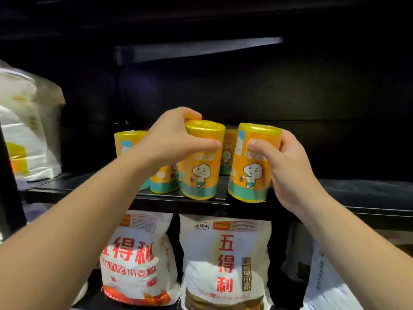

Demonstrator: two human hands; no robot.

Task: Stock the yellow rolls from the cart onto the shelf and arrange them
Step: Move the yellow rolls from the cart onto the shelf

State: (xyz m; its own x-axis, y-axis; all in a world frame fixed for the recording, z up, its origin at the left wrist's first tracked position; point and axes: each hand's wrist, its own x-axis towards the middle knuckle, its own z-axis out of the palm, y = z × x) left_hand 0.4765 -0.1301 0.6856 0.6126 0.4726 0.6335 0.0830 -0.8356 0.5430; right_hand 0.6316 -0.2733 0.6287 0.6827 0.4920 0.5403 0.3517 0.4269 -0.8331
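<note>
Black shelf (pixel 357 191) spans mid frame, dark inside. Lower centre below it: left flour bag (pixel 136 260) and right flour bag (pixel 225 262), white, red 五得利; the left also reads 小麦粉. White packs (pixel 24 135) upper left, print unreadable. Yellow rolls on the shelf at centre: orange label, big-headed cartoon figure, teal bottom band, text too blurred. Left hand (pixel 172 139) grips front centre roll (pixel 202 166), thumb across its front, fingers over the top. Right hand (pixel 283 166) grips right roll (pixel 252 168), slightly tilted, at the front edge. Back rolls (pixel 126 142) behind.

bare shelf (pixel 357 193) right of yellow rolls (pixel 202 175), white packs (pixel 26 130) blocking left end
</note>
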